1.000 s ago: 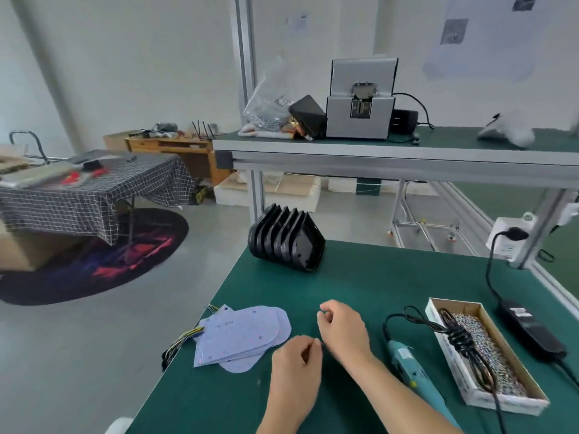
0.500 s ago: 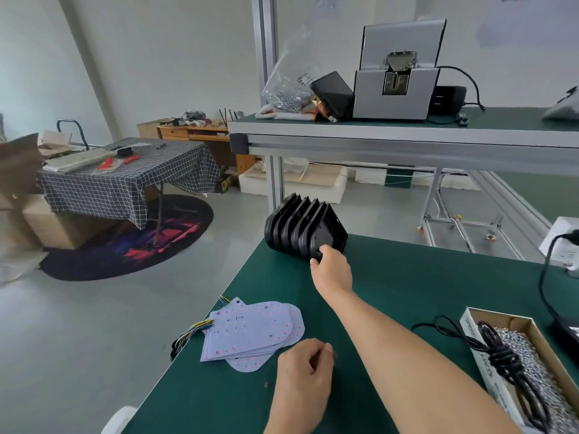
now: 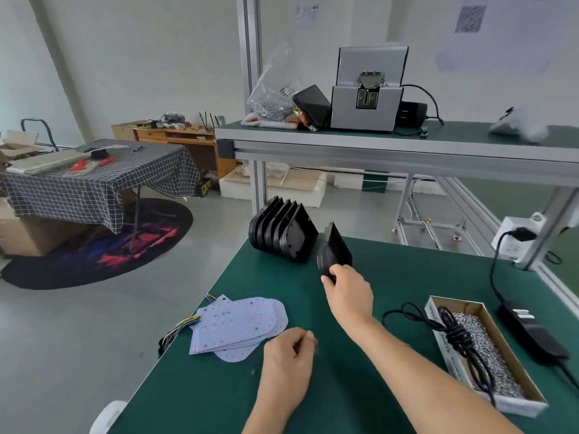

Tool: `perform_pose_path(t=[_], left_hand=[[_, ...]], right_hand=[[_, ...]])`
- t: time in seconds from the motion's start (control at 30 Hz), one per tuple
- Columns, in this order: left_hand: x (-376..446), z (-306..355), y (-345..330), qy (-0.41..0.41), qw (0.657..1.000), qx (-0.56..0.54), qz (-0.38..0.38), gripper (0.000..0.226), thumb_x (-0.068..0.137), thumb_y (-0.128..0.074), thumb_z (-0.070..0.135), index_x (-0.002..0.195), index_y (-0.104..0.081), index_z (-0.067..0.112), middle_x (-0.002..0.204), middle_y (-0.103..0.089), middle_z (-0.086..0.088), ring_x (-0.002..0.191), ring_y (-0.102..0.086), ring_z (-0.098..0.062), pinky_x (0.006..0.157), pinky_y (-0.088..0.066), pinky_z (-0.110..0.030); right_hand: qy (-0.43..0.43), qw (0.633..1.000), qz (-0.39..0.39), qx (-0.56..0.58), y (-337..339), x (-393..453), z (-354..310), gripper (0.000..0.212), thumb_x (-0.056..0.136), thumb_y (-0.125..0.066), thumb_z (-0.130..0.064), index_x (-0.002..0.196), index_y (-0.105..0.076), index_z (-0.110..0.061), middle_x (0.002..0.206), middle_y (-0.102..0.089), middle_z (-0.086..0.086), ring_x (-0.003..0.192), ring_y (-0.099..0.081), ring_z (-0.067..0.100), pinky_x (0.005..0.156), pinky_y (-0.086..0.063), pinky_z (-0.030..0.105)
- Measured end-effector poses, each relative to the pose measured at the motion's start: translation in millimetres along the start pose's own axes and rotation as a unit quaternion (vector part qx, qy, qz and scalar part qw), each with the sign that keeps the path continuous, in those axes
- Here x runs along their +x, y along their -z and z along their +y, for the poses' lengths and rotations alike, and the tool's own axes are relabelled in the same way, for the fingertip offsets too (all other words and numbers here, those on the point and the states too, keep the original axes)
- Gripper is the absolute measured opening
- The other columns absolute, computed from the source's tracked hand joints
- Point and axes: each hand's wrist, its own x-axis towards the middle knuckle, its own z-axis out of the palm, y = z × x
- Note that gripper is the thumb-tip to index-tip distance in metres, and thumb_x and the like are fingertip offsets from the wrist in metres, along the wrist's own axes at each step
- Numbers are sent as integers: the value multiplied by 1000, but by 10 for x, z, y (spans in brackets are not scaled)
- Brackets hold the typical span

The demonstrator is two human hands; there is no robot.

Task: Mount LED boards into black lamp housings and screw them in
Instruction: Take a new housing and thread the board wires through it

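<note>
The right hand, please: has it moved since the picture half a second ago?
Yes. The right hand has drawn back toward the person from the row of black housings, gripping one housing pulled clear of it.

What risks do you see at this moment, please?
1. The right hand pinches the housing only at its lower edge; it might slip and fall.
2. The boards lie at the table edge with wires hanging over; a snag could pull them off.
</note>
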Motion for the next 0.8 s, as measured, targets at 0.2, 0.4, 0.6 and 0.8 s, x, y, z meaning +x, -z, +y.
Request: perform_pose_path(t=[0.2, 0.4, 0.6, 0.8], left_hand=[[-24, 79, 26, -7, 1000, 4, 12, 36, 102, -56, 23, 71, -58, 5, 64, -58, -13, 57, -40, -10, 54, -37, -30], [-85, 116, 98, 39, 994, -79, 72, 35, 102, -55, 22, 67, -59, 17, 61, -58, -3, 56, -43, -9, 55, -39, -29], [-42, 136, 347, -1, 979, 15, 204, 14, 95, -65, 23, 84, -65, 31, 87, -64, 17, 85, -57, -6, 77, -45, -26], [292, -87, 862, 30, 911, 411, 25, 99, 75, -48, 87, 157, -29, 34, 170, -15, -6, 157, -4, -32, 125, -2, -53]], right_hand=[[127, 983, -51, -122, 522, -1035, 69, 21, 102, -62, -39, 93, -61, -21, 93, -55, -6, 64, -62, 26, 54, -41, 35], [198, 957, -78, -199, 918, -1788, -89, 55, 28, -104, -11, 56, -58, -17, 61, -50, 2, 27, -40, 18, 34, -15, 26], [241, 950, -33, -195, 923, -1963, -60, 48, 15, -87, 5, 46, -55, -11, 54, -46, 7, 24, -35, 20, 35, -15, 24], [229, 955, -44, -183, 847, -1934, 46, 58, 11, -102, -14, 44, -55, -12, 55, -50, 7, 21, -33, 18, 40, -11, 22]])
